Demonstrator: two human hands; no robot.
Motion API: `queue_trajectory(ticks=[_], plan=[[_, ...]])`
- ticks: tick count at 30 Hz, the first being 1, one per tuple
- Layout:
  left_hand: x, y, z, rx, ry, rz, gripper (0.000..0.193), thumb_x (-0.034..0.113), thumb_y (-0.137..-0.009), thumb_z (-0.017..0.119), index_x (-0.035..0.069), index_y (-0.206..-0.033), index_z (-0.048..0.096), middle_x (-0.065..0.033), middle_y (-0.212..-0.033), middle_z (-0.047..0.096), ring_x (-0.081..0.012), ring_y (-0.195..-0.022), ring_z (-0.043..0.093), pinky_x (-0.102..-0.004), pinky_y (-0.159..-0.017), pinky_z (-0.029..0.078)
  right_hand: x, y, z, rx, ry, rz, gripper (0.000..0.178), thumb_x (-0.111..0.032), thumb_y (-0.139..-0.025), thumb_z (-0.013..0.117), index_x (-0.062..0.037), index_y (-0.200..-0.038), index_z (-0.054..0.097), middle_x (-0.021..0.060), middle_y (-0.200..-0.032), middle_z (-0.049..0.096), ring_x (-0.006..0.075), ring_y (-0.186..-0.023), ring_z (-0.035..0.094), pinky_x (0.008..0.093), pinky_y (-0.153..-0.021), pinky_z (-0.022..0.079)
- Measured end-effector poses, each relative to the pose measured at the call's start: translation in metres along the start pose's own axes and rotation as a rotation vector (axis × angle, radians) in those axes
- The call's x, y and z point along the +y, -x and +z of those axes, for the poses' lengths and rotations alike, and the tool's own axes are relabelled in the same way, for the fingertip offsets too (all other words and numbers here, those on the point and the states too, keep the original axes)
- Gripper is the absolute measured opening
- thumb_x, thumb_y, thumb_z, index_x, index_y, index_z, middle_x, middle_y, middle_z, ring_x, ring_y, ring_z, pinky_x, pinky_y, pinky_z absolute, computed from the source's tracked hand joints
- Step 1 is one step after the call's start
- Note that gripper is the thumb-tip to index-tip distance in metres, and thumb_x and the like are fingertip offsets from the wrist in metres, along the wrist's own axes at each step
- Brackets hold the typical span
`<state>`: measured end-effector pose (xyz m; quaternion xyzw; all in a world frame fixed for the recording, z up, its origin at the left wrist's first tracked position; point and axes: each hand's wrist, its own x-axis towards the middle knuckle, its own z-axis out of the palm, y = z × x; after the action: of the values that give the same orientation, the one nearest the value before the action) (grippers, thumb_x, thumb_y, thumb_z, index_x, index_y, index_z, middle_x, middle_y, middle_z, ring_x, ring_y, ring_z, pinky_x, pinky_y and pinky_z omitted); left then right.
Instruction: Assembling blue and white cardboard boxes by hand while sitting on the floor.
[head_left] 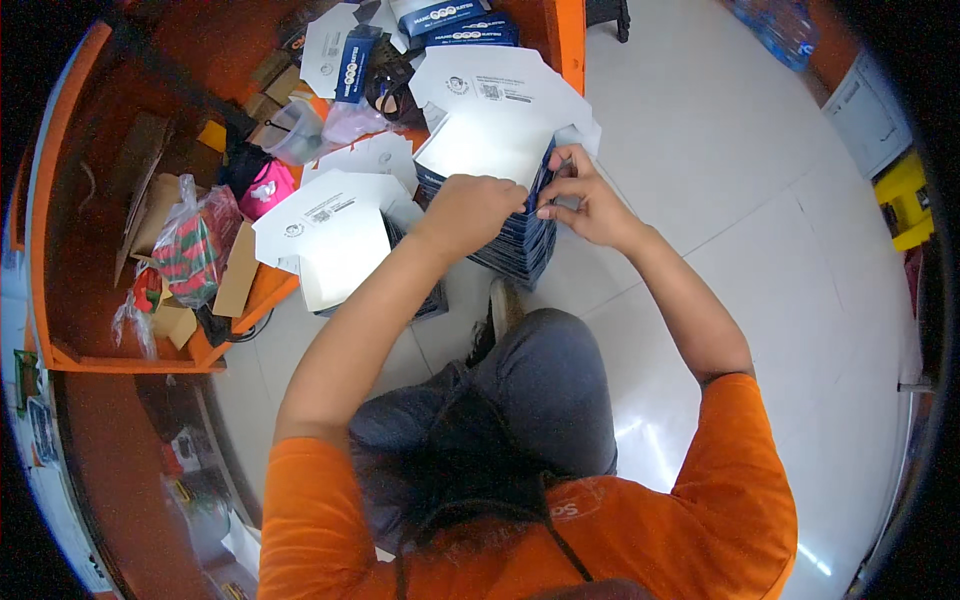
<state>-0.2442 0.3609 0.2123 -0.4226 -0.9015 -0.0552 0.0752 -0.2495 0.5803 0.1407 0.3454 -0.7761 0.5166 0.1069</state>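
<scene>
In front of me stands a tall stack of nested cardboard boxes [515, 250], dark blue outside. The top cardboard box [475, 145] is white inside, and its wide white flap [505, 85] spreads out on the far side. My left hand [477, 212] is closed on the near wall of this box, its fingertips by the near right corner. At that same corner, my right hand [592, 200] has its fingers curved and apart, with thumb and forefinger tips against the stack's side. A lower stack of similar boxes [345, 255] stands to the left, partly behind my left forearm.
An orange shelf unit [100, 358] at the left holds cartons, a clear plastic tub [295, 132], a pink item [268, 188] and a bagged red-and-green bundle [197, 245]. Dark blue folded boxes [460, 25] lie at the back. Pale floor tiles [700, 150] extend rightward.
</scene>
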Motion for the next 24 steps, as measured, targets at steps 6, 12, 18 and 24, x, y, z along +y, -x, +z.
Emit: queue_trajectory(ticks=[6,12,18,24], plan=[[-0.011,0.006,-0.021,0.092,0.159,-0.075,0.027,0.031,-0.089,0.062,0.004,-0.087,0.067,-0.0153,-0.091,0.069,-0.0339,-0.087,0.066,-0.0445,-0.077,0.051,-0.015,0.015,-0.009,-0.034,0.062,-0.04,0.018,-0.008,-0.072,0.082,-0.0051,-0.087,0.072,0.0088,-0.112,0.048,0.0236,-0.101,0.052,0.0334,-0.091,0.044],[-0.071,0.028,-0.019,0.224,0.04,-0.622,0.045,0.042,-0.078,0.072,-0.002,-0.087,0.07,-0.0251,-0.089,0.068,-0.0385,-0.087,0.065,-0.043,-0.08,0.052,-0.039,0.002,0.003,0.342,0.074,0.219,0.036,-0.029,-0.078,0.079,0.0035,-0.089,0.067,0.0173,-0.085,0.067,0.0282,-0.081,0.067,0.0379,-0.076,0.052],[-0.066,0.008,-0.013,0.125,0.015,-0.685,0.031,0.021,-0.073,0.07,-0.008,-0.086,0.067,-0.0286,-0.089,0.067,-0.0408,-0.088,0.067,-0.0461,-0.083,0.053,-0.015,-0.02,-0.01,0.222,0.331,0.638,0.039,-0.028,-0.09,0.065,0.0103,-0.088,0.065,0.0118,-0.07,0.065,0.0149,-0.056,0.062,0.0292,-0.053,0.052],[-0.052,0.016,0.008,0.042,0.167,-0.713,0.027,0.019,-0.068,0.071,-0.002,-0.084,0.07,-0.0253,-0.086,0.068,-0.0404,-0.084,0.066,-0.0452,-0.081,0.053,-0.021,-0.017,-0.034,0.067,0.327,0.745,0.031,-0.014,-0.086,0.051,0.0144,-0.086,0.062,0.0156,-0.068,0.064,0.0218,-0.053,0.064,0.0313,-0.05,0.054]])
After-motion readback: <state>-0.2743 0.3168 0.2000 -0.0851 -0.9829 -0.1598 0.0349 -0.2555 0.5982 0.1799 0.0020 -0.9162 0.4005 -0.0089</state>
